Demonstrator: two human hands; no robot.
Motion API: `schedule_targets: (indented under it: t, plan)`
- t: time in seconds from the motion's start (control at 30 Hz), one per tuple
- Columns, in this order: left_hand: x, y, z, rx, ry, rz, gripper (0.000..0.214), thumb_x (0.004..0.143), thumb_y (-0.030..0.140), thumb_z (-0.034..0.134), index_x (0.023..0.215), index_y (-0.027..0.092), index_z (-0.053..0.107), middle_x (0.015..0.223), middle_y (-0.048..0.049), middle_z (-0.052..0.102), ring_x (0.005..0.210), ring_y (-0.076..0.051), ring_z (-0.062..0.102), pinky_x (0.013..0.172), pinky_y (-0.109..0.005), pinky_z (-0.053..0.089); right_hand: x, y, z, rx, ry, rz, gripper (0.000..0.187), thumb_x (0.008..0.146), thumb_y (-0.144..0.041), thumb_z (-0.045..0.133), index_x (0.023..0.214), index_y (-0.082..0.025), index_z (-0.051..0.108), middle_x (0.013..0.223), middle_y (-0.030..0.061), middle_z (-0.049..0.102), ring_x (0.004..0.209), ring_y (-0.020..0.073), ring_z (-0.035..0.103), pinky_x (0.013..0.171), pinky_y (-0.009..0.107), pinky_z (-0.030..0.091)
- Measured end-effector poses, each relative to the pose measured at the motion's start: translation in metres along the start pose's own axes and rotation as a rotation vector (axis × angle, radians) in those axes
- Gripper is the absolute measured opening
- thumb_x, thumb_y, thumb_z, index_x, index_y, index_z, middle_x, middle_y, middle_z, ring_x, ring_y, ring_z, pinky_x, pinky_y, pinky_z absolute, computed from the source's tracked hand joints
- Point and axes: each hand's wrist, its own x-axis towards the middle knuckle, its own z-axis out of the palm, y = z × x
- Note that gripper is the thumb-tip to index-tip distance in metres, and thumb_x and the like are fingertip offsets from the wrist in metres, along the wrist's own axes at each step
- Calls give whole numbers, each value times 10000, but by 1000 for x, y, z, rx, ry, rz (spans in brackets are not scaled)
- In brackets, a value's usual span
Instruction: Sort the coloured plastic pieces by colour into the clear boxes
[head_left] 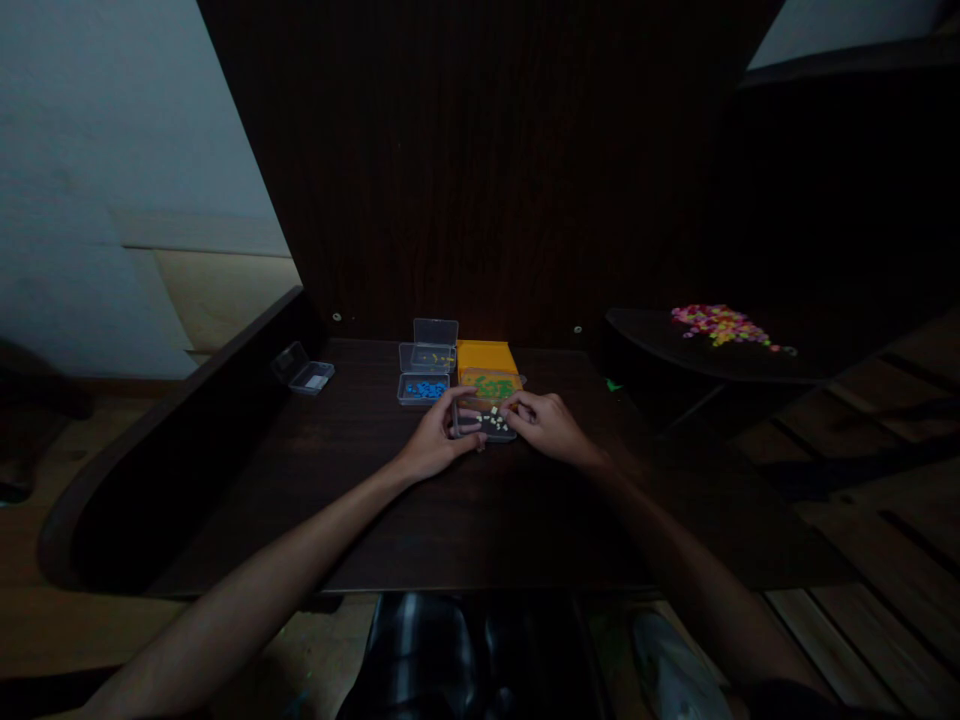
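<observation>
My left hand grips the left side of a small clear plastic box, thumb at the near edge and fingers behind it. Several small white pieces lie inside. At the box's right side is my right hand, its fingertips pinched together over the rim; what they hold, if anything, is too small to make out. Just beyond stands a box of green pieces. To its left, an open clear box holds blue pieces. Behind that, another open clear box contains a few yellow bits.
A yellow flat case lies at the back of the dark table. An open clear box sits far left. Pink and yellow pieces are heaped on a corner shelf at right. Raised side panel on the left.
</observation>
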Motion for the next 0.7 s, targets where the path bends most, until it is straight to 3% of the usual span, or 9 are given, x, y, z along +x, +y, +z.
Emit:
schedule_targets:
  t: [0.17, 0.3, 0.57, 0.7]
  plan:
    - [5, 2, -7, 14, 74, 24, 603, 639, 181, 794, 1173, 220, 516, 1283, -87, 492, 1034, -190, 577, 921, -422, 536, 0, 0, -2, 59, 116, -7, 208, 837, -306, 525, 812, -145, 653, 513, -53, 427, 474, 92, 387, 507, 209, 287]
    - [6, 7, -14, 40, 109, 14, 653, 636, 206, 799, 1218, 220, 504, 1254, -89, 529, 1023, -195, 600, 951, -432, 514, -2, 1, -1, 67, 120, -10, 203, 842, -299, 530, 798, -141, 652, 516, -56, 416, 473, 84, 378, 506, 205, 288]
    - [12, 10, -31, 124, 247, 44, 699, 620, 284, 814, 1245, 225, 505, 1267, -99, 527, 936, -190, 648, 903, -408, 532, 3, 7, 8, 50, -250, -110, 232, 860, -307, 592, 992, -149, 699, 578, -42, 537, 521, 85, 452, 540, 194, 327]
    - [14, 10, -37, 135, 272, 68, 693, 629, 302, 807, 1245, 220, 501, 1242, -97, 541, 938, -194, 650, 906, -414, 526, 8, 3, 8, 60, -408, -179, 258, 873, -291, 591, 1078, -179, 702, 798, 26, 694, 651, 120, 576, 625, 212, 405]
